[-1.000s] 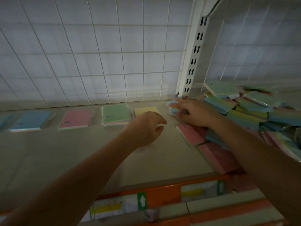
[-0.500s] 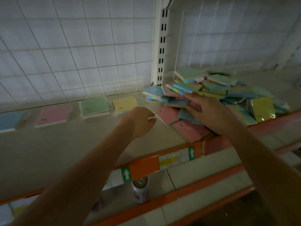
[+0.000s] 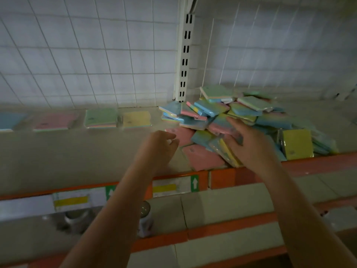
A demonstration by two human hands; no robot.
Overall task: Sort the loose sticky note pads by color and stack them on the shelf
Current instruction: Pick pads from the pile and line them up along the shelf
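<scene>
Pads: loose pile (image 3: 241,120) sits right of centre on the shelf (image 3: 77,155), heaped against the white upright (image 3: 184,60), mixed blue, pink, green, yellow. Sorted stacks run along the back at left of frame: blue stack (image 3: 10,120) at the far left edge, then pink stack (image 3: 55,121), green stack (image 3: 101,118), yellow stack (image 3: 136,119) nearest the pile. All four look low, so most of the sort is probably still ahead.

Step in hand, as I read it: picking the next pad off the pile. Take a top or front pad, not a buried one, or the heap could slide over the orange front rail (image 3: 222,177). The pink pad (image 3: 202,159) at the front edge looks the easiest grab; it would go to the pink stack. Square each pad on its stack so the stacks stay straight.

Right hand (image 3: 249,144): over the pile's front, fingers spread and fairly straight, resting on or just above the pads; contact blurred, no pad clearly gripped.

Left hand (image 3: 160,146): centre frame, above bare shelf just left of the pile, fingers loosely curled, holding nothing visible.
</scene>
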